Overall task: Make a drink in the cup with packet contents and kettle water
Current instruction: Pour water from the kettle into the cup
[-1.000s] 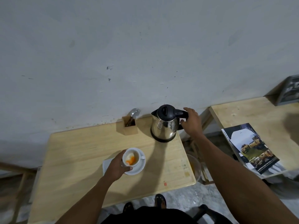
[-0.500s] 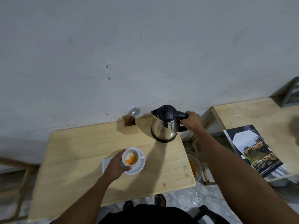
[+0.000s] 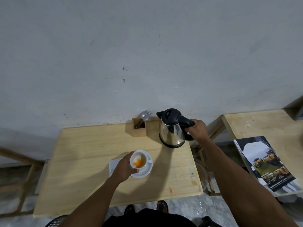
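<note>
A white cup point(image 3: 142, 156) with white and orange powder inside stands on a white saucer point(image 3: 146, 171) in the middle of the wooden table point(image 3: 85, 154). My left hand point(image 3: 124, 166) grips the cup's left side. A steel kettle point(image 3: 171, 130) with a black lid stands on its base at the table's far right corner. Around its black handle my right hand point(image 3: 196, 127) is closed. A flat white packet point(image 3: 114, 163) lies partly under my left hand, left of the saucer.
A wooden holder point(image 3: 139, 129) with a spoon and fork stands by the wall, left of the kettle. A second table point(image 3: 262, 126) on the right carries a magazine point(image 3: 266, 163). A bin point(image 3: 202, 176) sits on the floor between the tables.
My right hand has gone from touching the kettle handle to closing fully around it. My left hand stays on the cup.
</note>
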